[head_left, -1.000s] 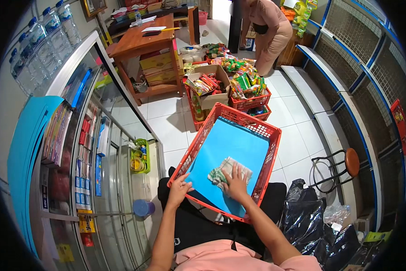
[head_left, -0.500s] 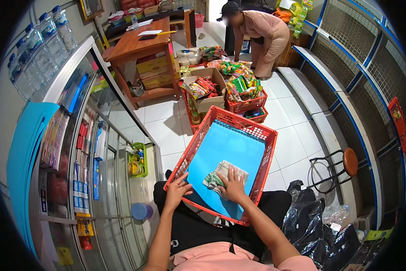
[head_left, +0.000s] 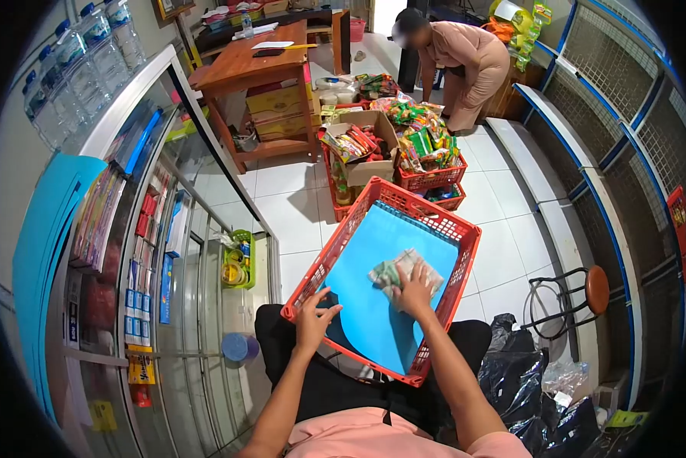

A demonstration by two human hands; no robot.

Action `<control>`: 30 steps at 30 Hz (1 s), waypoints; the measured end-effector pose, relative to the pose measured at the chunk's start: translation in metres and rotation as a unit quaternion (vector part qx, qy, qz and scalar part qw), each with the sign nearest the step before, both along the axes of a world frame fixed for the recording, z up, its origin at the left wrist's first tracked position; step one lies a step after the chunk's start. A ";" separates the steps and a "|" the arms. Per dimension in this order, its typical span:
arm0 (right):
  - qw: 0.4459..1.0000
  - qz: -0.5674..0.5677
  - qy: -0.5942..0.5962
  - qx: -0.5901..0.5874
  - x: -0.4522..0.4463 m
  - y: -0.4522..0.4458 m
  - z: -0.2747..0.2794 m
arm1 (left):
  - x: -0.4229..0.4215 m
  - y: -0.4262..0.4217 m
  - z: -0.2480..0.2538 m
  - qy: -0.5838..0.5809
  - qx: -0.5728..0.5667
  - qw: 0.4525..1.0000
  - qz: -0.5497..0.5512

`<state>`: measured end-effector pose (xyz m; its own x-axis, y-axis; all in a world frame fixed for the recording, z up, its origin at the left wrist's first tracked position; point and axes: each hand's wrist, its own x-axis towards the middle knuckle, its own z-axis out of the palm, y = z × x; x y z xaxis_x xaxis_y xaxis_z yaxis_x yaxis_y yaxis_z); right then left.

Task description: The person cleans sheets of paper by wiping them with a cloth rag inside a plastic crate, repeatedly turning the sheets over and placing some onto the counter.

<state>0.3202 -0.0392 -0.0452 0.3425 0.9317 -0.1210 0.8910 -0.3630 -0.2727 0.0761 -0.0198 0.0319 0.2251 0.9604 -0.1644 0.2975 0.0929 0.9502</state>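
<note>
A red plastic crate (head_left: 465,263) rests tilted across my lap, with a blue sheet (head_left: 358,263) lying inside it. My right hand (head_left: 415,294) presses a checked cloth (head_left: 389,273) flat on the sheet, its fingers spread over the cloth. At the crate's near left edge is my left hand (head_left: 314,319), its thumb and fingers apart, beside the lifted, curled near left corner of the sheet. Nothing shows between those fingers.
Crates of packaged goods (head_left: 427,179) stand on the floor ahead, and another person (head_left: 465,61) bends behind them. A glass display case (head_left: 183,229) is on the left, a stool (head_left: 596,290), black plastic bags (head_left: 511,374) and shelving (head_left: 557,221) on the right.
The cloth and my right hand have moved up and right over the sheet. My left hand's fingers have come away from the sheet's edge, which now curls up more. The other person has bent lower.
</note>
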 end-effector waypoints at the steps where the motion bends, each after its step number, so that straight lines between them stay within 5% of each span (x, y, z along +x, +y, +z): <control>1: 0.999 0.030 -0.017 0.007 -0.009 -0.006 -0.001 | 0.001 0.000 -0.003 0.010 0.015 1.000 -0.004; 6: 0.983 0.184 -0.012 0.000 -0.066 -0.048 0.006 | 0.000 0.001 -0.009 0.007 0.040 0.999 -0.015; 11: 0.981 0.187 0.027 -0.044 -0.041 -0.029 0.015 | -0.001 0.003 -0.008 -0.009 0.043 0.999 -0.019; 16: 0.999 -0.020 0.021 0.015 0.032 0.024 0.004 | -0.001 0.006 0.008 -0.108 -0.051 0.991 0.055; 21: 0.996 -0.084 -0.003 0.033 0.038 0.038 0.002 | -0.001 0.012 -0.002 -0.122 -0.057 0.989 0.067; 28: 0.961 0.274 0.009 0.041 -0.054 -0.009 0.001 | 0.001 0.012 -0.013 -0.065 0.028 0.994 0.084; 30: 0.959 0.280 0.018 0.051 -0.057 -0.005 0.001 | -0.003 0.011 -0.018 -0.049 0.046 0.994 0.082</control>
<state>0.2633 -0.0446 -0.0438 -0.2167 0.9760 -0.0228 0.9280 0.1987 -0.3152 0.0729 -0.0090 0.0141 0.0751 0.9954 -0.0587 0.1902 0.0435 0.9808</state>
